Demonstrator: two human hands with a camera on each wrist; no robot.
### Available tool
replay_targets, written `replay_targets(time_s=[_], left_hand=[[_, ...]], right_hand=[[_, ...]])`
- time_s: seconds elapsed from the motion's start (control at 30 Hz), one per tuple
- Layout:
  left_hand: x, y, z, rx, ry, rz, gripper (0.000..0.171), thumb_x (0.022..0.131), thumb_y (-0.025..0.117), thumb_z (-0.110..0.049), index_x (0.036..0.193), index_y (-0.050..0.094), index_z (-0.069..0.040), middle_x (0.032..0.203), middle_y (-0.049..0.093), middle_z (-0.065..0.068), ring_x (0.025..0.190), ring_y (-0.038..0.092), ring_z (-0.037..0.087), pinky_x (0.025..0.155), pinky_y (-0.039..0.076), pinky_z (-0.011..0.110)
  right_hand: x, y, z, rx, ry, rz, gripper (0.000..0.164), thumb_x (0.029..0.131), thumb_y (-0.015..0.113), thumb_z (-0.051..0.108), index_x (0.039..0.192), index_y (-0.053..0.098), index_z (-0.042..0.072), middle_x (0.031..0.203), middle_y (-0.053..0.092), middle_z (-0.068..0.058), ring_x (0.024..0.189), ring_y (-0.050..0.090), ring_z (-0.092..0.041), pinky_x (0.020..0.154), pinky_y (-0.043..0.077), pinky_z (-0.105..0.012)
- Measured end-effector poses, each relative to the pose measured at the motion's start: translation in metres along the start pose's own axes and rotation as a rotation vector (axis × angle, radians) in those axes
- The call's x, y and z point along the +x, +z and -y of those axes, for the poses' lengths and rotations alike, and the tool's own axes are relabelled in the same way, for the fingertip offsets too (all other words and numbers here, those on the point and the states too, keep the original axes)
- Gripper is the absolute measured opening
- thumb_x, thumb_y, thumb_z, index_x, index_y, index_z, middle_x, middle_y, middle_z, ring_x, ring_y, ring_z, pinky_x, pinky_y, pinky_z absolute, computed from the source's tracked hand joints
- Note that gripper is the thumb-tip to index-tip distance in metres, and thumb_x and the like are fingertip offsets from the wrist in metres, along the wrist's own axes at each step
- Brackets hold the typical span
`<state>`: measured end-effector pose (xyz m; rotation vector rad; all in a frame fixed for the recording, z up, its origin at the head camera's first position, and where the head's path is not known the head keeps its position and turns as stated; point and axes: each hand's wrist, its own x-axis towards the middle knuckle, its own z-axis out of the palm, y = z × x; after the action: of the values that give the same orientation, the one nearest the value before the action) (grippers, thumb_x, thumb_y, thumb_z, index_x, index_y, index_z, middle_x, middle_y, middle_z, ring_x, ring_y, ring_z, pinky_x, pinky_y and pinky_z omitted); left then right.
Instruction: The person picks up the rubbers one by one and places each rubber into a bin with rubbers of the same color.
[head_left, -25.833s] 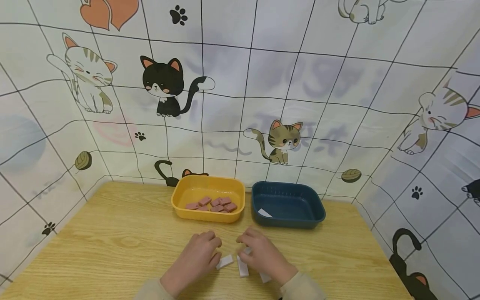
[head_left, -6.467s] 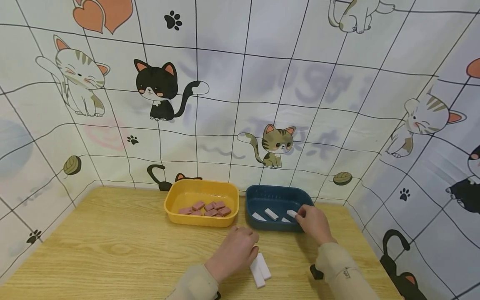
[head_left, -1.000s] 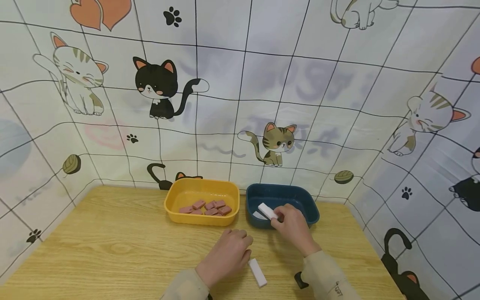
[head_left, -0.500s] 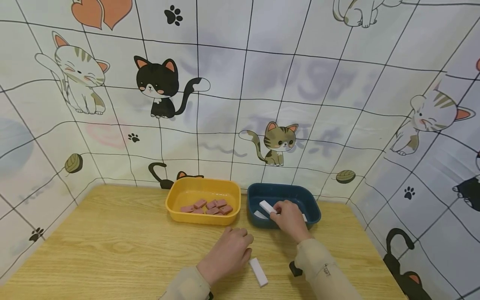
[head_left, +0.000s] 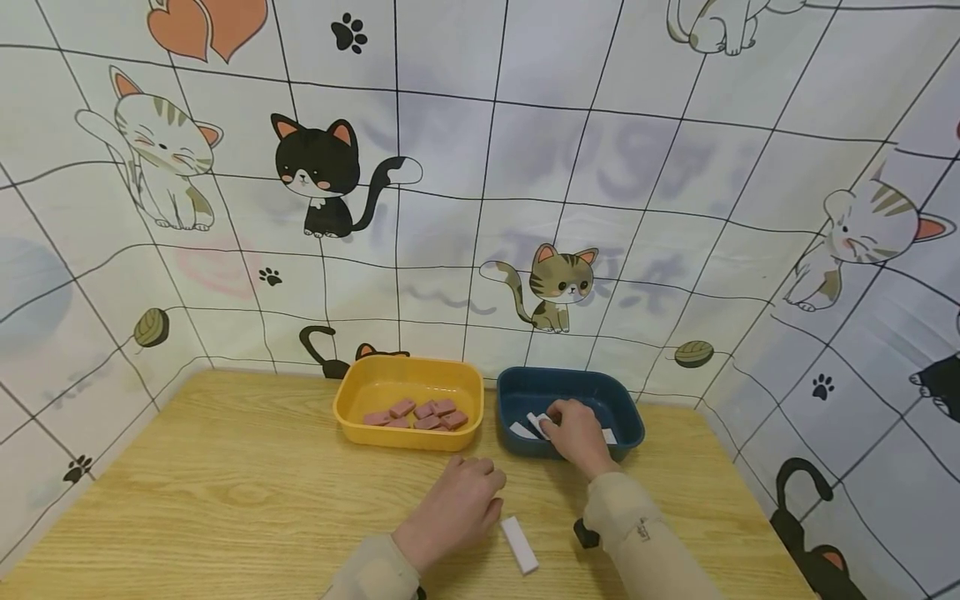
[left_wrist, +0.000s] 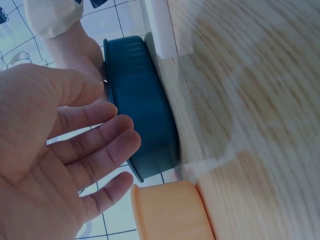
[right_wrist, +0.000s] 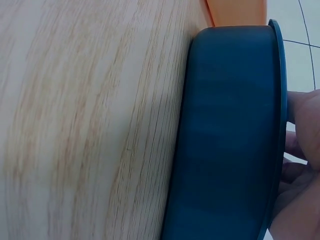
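Note:
My right hand (head_left: 581, 433) reaches over the front rim of the dark blue tray (head_left: 630, 408), its fingers down inside and pinching a white rectangular block (head_left: 544, 423). Other white blocks lie in that tray, one at its front left (head_left: 522, 431) and one at its right (head_left: 609, 436). In the right wrist view the tray wall hides the fingertips. My left hand (head_left: 457, 504) hovers above the table in front of the trays, fingers loosely bent and holding nothing, as the left wrist view shows. Just right of it a single white block (head_left: 519, 545) lies on the table.
A yellow tray (head_left: 408, 437) holding several pinkish-brown small blocks (head_left: 427, 417) stands left of the blue one. Both are at the back of the wooden table (head_left: 247, 483), against a wall covering (head_left: 450, 167) printed with cats and grid lines.
Over the last second my right hand has lowered a white block into the blue tray. Since the oldest frame, white blocks have moved from table to tray. The left hand has barely moved lately.

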<state>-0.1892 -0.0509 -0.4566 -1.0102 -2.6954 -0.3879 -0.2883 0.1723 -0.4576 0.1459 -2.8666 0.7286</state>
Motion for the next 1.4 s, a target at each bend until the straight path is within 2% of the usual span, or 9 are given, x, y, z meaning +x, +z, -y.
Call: replay_targets(time_s=[0.1, 0.3, 0.47, 0.77, 1.03, 1.2, 1.4], left_hand=[[-0.001, 0.0, 0.0, -0.004, -0.005, 0.005, 0.006, 0.093, 0.073, -0.02, 0.096, 0.073, -0.015, 0.089, 0.065, -0.004, 0.081, 0.059, 0.011, 0.083, 0.051, 0.037], [-0.002, 0.0, -0.001, 0.009, 0.004, 0.002, 0.005, 0.093, 0.073, -0.02, 0.096, 0.073, -0.016, 0.089, 0.065, -0.004, 0.081, 0.06, 0.011, 0.081, 0.049, 0.035], [-0.002, -0.001, -0.002, 0.008, 0.001, 0.002, 0.006, 0.093, 0.074, -0.02, 0.096, 0.073, -0.015, 0.091, 0.067, -0.003, 0.084, 0.062, 0.012, 0.082, 0.05, 0.035], [-0.002, 0.0, -0.002, -0.004, -0.004, 0.005, 0.005, 0.093, 0.074, -0.019, 0.096, 0.073, -0.015, 0.091, 0.067, -0.003, 0.084, 0.062, 0.012, 0.083, 0.049, 0.036], [-0.002, 0.0, -0.003, -0.002, -0.005, 0.006, 0.007, 0.093, 0.074, -0.02, 0.098, 0.073, -0.014, 0.093, 0.067, -0.003, 0.086, 0.063, 0.013, 0.084, 0.05, 0.037], [-0.002, -0.003, -0.005, 0.003, -0.014, 0.014, 0.008, 0.093, 0.074, -0.02, 0.099, 0.074, -0.014, 0.093, 0.068, -0.003, 0.086, 0.063, 0.013, 0.085, 0.05, 0.037], [-0.004, -0.005, -0.008, 0.018, -0.006, 0.003, 0.007, 0.093, 0.075, -0.02, 0.097, 0.074, -0.015, 0.091, 0.067, -0.003, 0.084, 0.061, 0.012, 0.084, 0.05, 0.036]], right_hand=[[-0.004, -0.001, -0.001, 0.012, -0.012, -0.019, 0.018, 0.094, 0.073, 0.015, 0.106, 0.074, 0.002, 0.099, 0.067, -0.011, 0.088, 0.064, -0.027, 0.08, 0.055, -0.046], [-0.015, -0.008, -0.003, 0.038, -0.095, -0.072, 0.015, 0.093, 0.073, 0.011, 0.104, 0.075, 0.001, 0.092, 0.067, -0.008, 0.081, 0.061, -0.023, 0.074, 0.054, -0.043], [-0.027, -0.014, -0.003, 0.029, -0.135, -0.098, 0.016, 0.092, 0.073, 0.011, 0.105, 0.075, 0.002, 0.09, 0.065, -0.005, 0.08, 0.061, -0.021, 0.074, 0.053, -0.042], [-0.05, -0.023, -0.005, 0.064, -0.237, -0.217, 0.009, 0.087, 0.077, 0.004, 0.097, 0.076, 0.006, 0.086, 0.064, -0.002, 0.078, 0.064, -0.019, 0.073, 0.055, -0.041], [-0.068, -0.03, 0.001, 0.06, -0.293, -0.24, 0.015, 0.085, 0.081, 0.004, 0.098, 0.076, 0.007, 0.088, 0.065, 0.001, 0.078, 0.061, -0.015, 0.073, 0.053, -0.038], [-0.077, -0.031, 0.005, 0.065, -0.319, -0.262, 0.018, 0.082, 0.082, 0.001, 0.098, 0.077, 0.006, 0.086, 0.063, 0.003, 0.076, 0.06, -0.012, 0.069, 0.054, -0.03], [-0.09, -0.032, 0.006, 0.104, -0.323, -0.245, 0.02, 0.08, 0.081, -0.001, 0.099, 0.076, 0.005, 0.085, 0.063, 0.001, 0.076, 0.062, -0.018, 0.066, 0.056, -0.031]])
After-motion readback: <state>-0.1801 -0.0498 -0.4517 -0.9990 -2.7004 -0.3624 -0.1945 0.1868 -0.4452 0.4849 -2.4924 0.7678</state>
